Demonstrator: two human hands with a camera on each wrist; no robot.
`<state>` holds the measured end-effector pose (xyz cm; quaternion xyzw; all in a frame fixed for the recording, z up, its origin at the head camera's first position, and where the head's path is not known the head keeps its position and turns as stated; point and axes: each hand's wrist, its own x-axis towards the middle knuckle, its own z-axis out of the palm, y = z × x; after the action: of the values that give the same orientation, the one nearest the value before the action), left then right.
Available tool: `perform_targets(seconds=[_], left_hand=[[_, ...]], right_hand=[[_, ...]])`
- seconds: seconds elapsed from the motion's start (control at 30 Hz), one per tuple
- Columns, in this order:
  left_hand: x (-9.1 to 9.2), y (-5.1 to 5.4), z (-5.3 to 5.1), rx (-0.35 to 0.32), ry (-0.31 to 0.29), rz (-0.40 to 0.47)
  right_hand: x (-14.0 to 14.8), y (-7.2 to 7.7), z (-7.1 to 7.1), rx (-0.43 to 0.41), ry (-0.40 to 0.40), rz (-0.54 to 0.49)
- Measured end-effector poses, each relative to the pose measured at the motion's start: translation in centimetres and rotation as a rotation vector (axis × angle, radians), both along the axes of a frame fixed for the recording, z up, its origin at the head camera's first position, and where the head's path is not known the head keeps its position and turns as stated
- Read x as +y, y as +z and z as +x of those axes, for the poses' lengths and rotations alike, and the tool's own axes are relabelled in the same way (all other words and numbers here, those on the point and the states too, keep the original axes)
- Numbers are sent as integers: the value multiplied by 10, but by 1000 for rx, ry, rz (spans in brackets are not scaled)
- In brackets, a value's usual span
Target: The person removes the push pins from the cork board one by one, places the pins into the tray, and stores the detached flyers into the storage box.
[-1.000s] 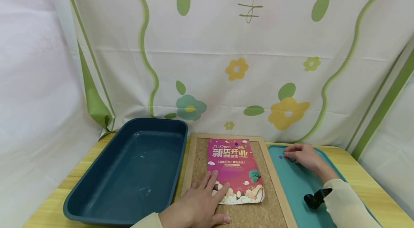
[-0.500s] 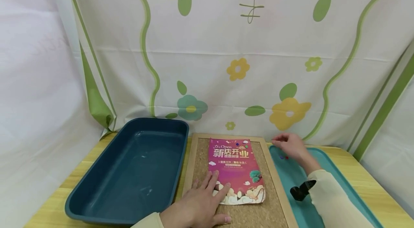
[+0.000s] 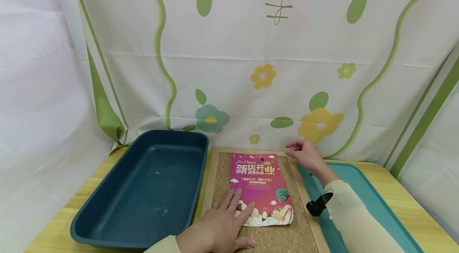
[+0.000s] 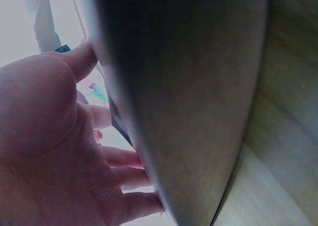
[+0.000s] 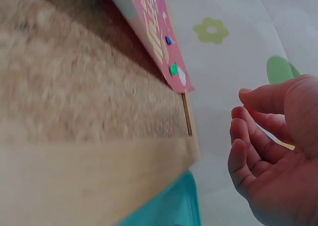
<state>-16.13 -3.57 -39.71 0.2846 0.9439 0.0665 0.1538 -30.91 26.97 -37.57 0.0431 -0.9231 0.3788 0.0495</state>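
Observation:
My left hand (image 3: 218, 227) lies spread on the lower left of a pink-purple poster (image 3: 259, 189) and on the corkboard (image 3: 283, 241) under it. In the left wrist view the fingers (image 4: 131, 179) reach past the board's edge. My right hand (image 3: 306, 155) hovers over the board's top right corner, apart from the poster. Its fingers are bent, thumb and index tips close together; nothing can be made out between them in the right wrist view. A blue push pin (image 5: 168, 39) and a green push pin (image 5: 173, 69) sit near the poster's top right corner.
A deep dark-blue tub (image 3: 143, 189) stands left of the board. The turquoise tray (image 3: 355, 181) to the right carries a small purple-blue pin (image 3: 311, 173). Behind hangs a flowered white cloth (image 3: 215, 73). A black wrist camera (image 3: 317, 205) sits on my right wrist.
My right hand has left the tray, moving left and away from me to the board's top right corner. The left hand and the poster have stayed put.

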Motion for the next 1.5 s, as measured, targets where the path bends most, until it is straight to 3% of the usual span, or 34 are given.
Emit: perform_targets(seconds=[0.3,0.7,1.5], left_hand=[[-1,0,-2,-18,13,2],[0,1,0,11,0,0],[0,-1,-1,9,-3,-3]], right_hand=[[-24,-2,-3,-15,-1,-29],[-47,-7,-10,-54,-25,-35],[-65,-17,-16,-156,5,-25]])
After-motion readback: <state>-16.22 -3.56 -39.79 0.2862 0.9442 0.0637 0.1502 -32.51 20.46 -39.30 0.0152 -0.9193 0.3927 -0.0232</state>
